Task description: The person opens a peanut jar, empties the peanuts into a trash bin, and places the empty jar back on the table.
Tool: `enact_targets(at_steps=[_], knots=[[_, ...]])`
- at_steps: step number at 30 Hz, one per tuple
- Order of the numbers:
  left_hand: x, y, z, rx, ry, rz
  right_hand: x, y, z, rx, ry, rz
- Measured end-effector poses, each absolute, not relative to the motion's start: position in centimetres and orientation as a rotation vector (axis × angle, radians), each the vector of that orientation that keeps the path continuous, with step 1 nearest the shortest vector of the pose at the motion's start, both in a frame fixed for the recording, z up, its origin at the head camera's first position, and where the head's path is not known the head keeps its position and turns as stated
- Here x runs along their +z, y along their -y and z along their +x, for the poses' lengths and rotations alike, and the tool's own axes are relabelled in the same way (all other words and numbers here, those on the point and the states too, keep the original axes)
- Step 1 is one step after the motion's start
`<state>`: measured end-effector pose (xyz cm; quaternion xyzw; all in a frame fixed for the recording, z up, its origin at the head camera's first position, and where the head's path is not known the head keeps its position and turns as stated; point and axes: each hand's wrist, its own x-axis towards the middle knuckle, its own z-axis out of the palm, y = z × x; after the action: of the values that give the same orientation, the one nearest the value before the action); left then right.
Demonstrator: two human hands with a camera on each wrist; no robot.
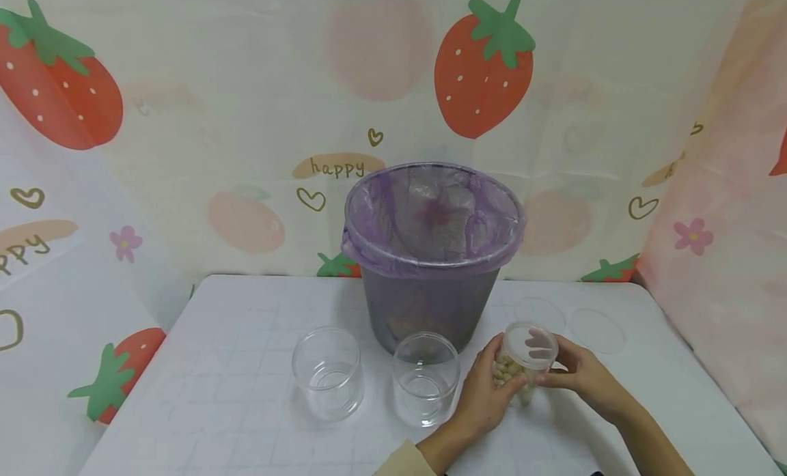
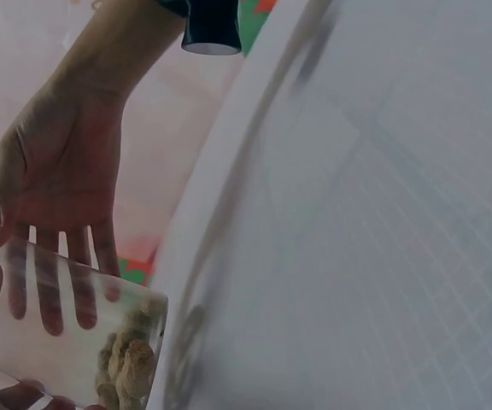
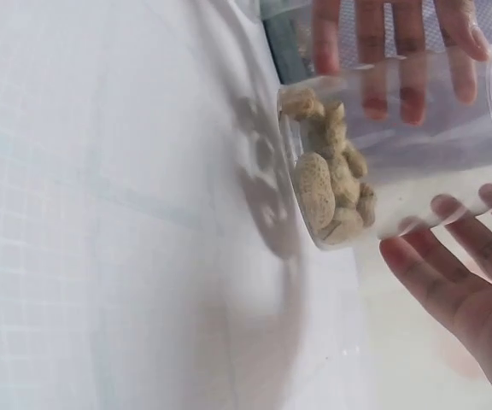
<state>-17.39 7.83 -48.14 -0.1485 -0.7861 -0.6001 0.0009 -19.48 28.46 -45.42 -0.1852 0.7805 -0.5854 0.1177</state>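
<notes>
Transparent tub point(image 1: 522, 353): right of centre in the lower half of the head view, between the 2 hands; whether its base touches the table cannot be told.
Peanuts point(image 3: 317, 192): unshelled, heaped at the tub's base end, seen through its wall.
Left hand point(image 1: 482, 397): holding the tub from its left side, thumb across the front, fingers bent round the wall.
Right hand point(image 1: 587, 380): holding the tub from its right side, thumb at the front, fingers spread behind and visible through the plastic.
Sleeve point(image 1: 407, 460): beige, on the left forearm, bottom edge of the head view.
Glassy containers point(image 1: 327, 377): 2, upright, side by side at lower centre, left of the tub and apart from each other.
Thin discs point(image 1: 598, 330): 2, transparent, flat at right of centre, beyond the tub.
Bin point(image 1: 430, 312): dark, standing at centre, behind the containers.
Liner point(image 1: 371, 256): purple, folded over the bin's rim.
Table point(image 1: 240, 414): white, faintly gridded, across the lower frame.
Backdrop point(image 1: 246, 87): strawberry-printed, filling the upper frame.
</notes>
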Motion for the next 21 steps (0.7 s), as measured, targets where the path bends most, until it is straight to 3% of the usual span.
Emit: enact_targets(at_steps=[21], knots=[[-43.1, -7.3, -15.8, -1.852, 2.456, -0.491, -41.5, -28.4, -17.9, -1.758, -2.319, -0.734]])
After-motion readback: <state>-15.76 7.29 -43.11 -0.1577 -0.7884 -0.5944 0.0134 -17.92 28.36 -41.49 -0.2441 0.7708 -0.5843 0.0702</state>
